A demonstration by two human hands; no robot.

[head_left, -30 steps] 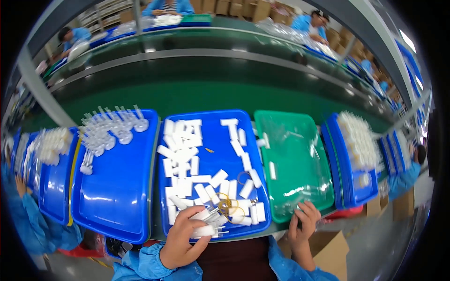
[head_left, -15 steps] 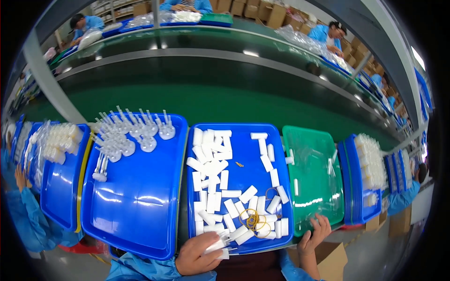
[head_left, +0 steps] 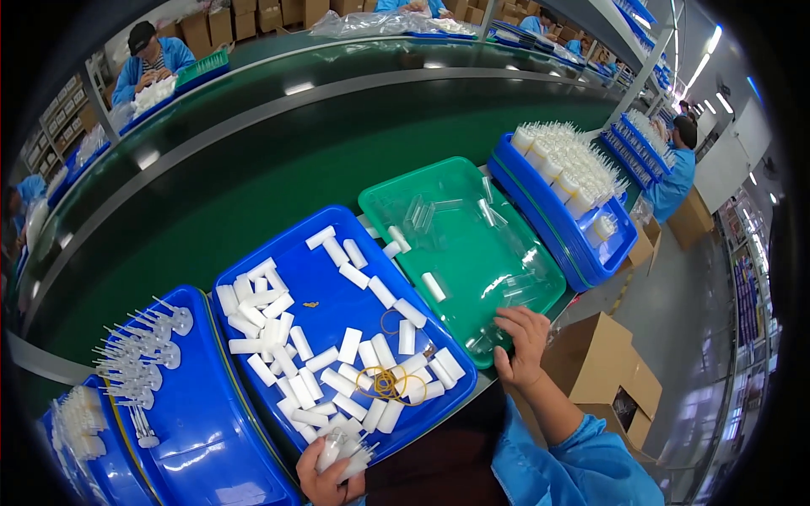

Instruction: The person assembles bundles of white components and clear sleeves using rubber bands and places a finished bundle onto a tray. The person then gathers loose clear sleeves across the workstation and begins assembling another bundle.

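Note:
Near the lower edge, my left hand [head_left: 329, 476] is closed around a small bunch of white and clear plastic pieces [head_left: 344, 451] with thin stems. Just above it lies a blue tray [head_left: 316, 295] of short white cylinders [head_left: 350, 346], with tangled yellow rubber bands [head_left: 386, 384] over some of them. My right hand [head_left: 525, 344] is at the near edge of a green tray [head_left: 447, 244], thumb and fingers apart. Clear plastic tubes [head_left: 523, 291] lie in that tray, some close to its fingertips. Whether a fingertip touches one I cannot tell.
At left, another blue tray [head_left: 194, 422] carries clear stemmed discs [head_left: 152, 346]. Stacked blue trays [head_left: 582, 253] at right hold white stemmed parts [head_left: 557, 164]. A cardboard box [head_left: 603, 363] stands beside my right arm. Beyond runs a green conveyor [head_left: 211, 194]; co-workers sit across it.
The view has swung to the right, so the trays appear tilted and further left. My left hand keeps its bunch; my right hand has come over the green tray's near edge.

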